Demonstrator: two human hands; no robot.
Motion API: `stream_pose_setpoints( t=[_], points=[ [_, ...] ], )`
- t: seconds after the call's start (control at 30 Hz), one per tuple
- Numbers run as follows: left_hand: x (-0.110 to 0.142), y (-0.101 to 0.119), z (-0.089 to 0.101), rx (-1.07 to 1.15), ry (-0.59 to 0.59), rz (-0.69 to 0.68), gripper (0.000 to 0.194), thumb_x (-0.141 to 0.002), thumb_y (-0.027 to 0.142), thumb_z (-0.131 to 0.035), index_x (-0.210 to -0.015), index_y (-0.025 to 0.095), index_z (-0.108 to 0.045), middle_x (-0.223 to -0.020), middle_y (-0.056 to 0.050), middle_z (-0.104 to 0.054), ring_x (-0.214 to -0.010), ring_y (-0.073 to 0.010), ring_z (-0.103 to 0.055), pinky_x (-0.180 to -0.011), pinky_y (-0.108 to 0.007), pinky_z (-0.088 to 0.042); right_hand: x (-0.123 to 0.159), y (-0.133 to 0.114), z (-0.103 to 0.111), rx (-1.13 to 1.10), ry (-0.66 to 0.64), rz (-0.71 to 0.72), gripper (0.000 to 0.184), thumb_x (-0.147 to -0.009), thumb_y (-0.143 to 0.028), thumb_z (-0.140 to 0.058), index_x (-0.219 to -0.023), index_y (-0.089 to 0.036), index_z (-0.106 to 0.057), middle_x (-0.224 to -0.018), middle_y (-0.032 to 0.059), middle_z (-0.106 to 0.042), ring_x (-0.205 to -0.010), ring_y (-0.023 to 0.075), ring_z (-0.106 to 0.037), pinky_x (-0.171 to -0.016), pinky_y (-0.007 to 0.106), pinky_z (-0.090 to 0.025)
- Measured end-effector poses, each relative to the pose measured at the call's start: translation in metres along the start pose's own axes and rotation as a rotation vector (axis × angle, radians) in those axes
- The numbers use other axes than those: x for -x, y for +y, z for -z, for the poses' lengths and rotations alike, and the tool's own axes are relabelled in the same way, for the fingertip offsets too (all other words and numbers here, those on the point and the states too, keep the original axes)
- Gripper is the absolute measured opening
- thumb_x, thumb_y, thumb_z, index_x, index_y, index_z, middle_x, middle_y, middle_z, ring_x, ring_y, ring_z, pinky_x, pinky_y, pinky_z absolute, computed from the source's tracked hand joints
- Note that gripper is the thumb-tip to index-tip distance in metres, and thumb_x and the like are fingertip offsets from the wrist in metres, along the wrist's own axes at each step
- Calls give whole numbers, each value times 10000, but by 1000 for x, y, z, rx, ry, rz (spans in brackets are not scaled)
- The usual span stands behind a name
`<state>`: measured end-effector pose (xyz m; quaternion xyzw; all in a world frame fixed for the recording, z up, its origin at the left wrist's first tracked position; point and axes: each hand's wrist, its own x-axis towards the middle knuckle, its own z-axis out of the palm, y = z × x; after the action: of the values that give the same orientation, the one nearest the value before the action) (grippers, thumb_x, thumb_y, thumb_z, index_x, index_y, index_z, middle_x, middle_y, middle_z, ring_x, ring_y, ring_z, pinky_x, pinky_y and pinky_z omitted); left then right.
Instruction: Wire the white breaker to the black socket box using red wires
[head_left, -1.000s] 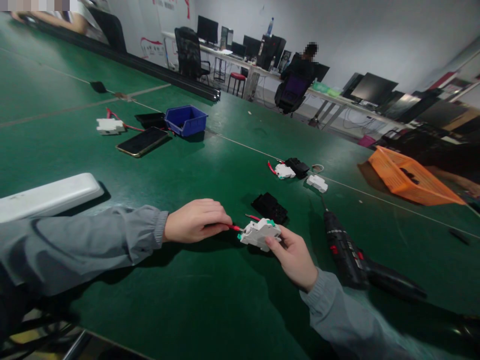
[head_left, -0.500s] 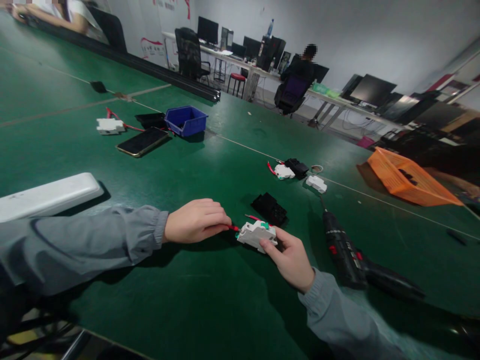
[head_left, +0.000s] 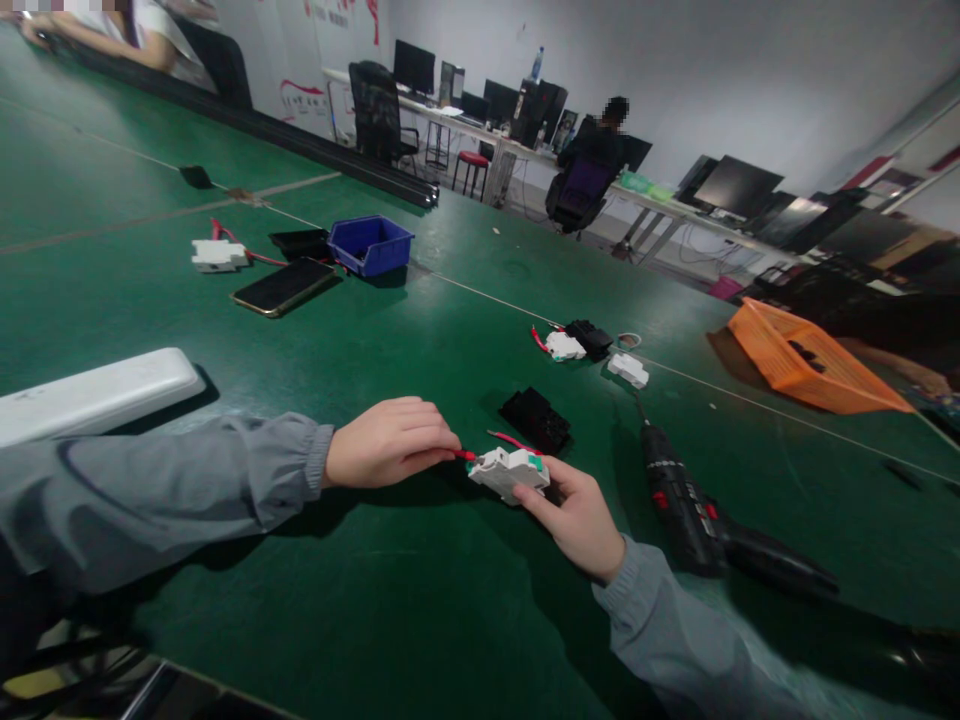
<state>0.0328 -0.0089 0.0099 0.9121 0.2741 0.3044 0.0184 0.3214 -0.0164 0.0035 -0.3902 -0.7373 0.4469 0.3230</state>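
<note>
My right hand (head_left: 579, 515) grips a white circuit breaker (head_left: 504, 476) with green parts, holding it by its right end just above the green table. Between the fingertips of my left hand (head_left: 394, 442) is a short red wire (head_left: 464, 455), whose tip meets the breaker's left end; whether it sits inside the terminal I cannot tell. Just behind the breaker lies a black plastic part (head_left: 535, 418), with another red wire (head_left: 510, 440) in front of it. To the right of my right hand rests a black power screwdriver (head_left: 686, 505), its bit pointing away from me.
Farther back lie a second white breaker (head_left: 564, 346), a black part (head_left: 589, 338) and a white module (head_left: 628, 370). An orange basket (head_left: 814, 360) stands right, near another person's arm. At left are a blue bin (head_left: 371, 245), a phone (head_left: 285, 287) and a long white case (head_left: 97, 390).
The breaker has tilted slightly in my right hand, and its top shows more. Both hands keep their holds. The view has shifted a little.
</note>
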Motion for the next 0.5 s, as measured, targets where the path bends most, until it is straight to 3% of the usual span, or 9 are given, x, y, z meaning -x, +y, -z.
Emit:
stream_pose_setpoints(
  t=[0.5],
  points=[
    [0,-1,-2,26,-4,11,145,-965,251,-543,-1049,206,-652,-914,-19,-717,-808,-126,-628,-735,-265,-463,0,-2,0,-24,-3,4,247,-854,-344,-709,-1049,-193,-718,-967,55,-755,-843,210,-698,-754,328,-563]
  ],
)
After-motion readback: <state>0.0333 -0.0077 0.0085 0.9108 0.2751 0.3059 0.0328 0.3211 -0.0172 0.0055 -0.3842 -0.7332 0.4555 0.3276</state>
